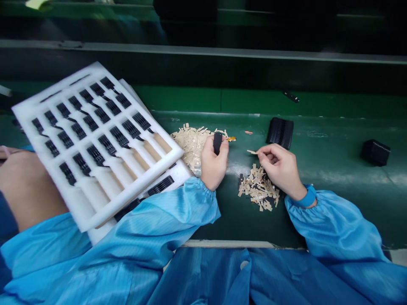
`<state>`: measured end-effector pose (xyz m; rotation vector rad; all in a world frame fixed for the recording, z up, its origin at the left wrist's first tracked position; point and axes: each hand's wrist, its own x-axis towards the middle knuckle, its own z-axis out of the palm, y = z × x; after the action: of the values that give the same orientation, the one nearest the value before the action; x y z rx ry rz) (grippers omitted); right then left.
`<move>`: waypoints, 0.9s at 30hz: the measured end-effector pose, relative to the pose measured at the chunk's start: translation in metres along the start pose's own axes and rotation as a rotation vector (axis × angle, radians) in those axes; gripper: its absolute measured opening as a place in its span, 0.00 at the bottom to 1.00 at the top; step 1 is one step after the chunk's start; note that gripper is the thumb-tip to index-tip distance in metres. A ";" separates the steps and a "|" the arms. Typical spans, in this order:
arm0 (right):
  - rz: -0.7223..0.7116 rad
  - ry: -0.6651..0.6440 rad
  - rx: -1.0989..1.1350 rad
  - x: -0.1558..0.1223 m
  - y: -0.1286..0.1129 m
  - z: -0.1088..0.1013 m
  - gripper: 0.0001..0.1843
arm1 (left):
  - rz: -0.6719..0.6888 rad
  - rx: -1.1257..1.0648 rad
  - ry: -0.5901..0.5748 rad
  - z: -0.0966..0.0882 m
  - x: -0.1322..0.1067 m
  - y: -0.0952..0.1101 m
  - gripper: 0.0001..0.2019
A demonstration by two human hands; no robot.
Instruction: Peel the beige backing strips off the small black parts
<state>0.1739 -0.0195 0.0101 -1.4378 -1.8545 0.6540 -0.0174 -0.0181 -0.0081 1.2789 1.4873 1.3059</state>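
My left hand is closed around a flat black part, from which a short orange-gold tab sticks out to the right. Between the thumb and fingertips of my right hand is a small beige strip, pointing left. Below that hand lies a loose pile of beige strips with dark bits among them. A larger pile of beige pieces spreads behind and left of my left hand.
At left, a white foam tray with rows of black flexible parts sits tilted on another tray. A black ribbed block and a second black block stand on the green bench. Farther back lies a small black piece. Another person's arm is at far left.
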 end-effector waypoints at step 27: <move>0.277 -0.325 0.456 0.007 -0.006 -0.021 0.15 | 0.807 0.564 -0.197 -0.011 -0.008 -0.004 0.05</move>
<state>0.1860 -0.0145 0.0293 -1.3421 -1.5972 1.4185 -0.0267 -0.0279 -0.0103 2.4775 1.2717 1.1886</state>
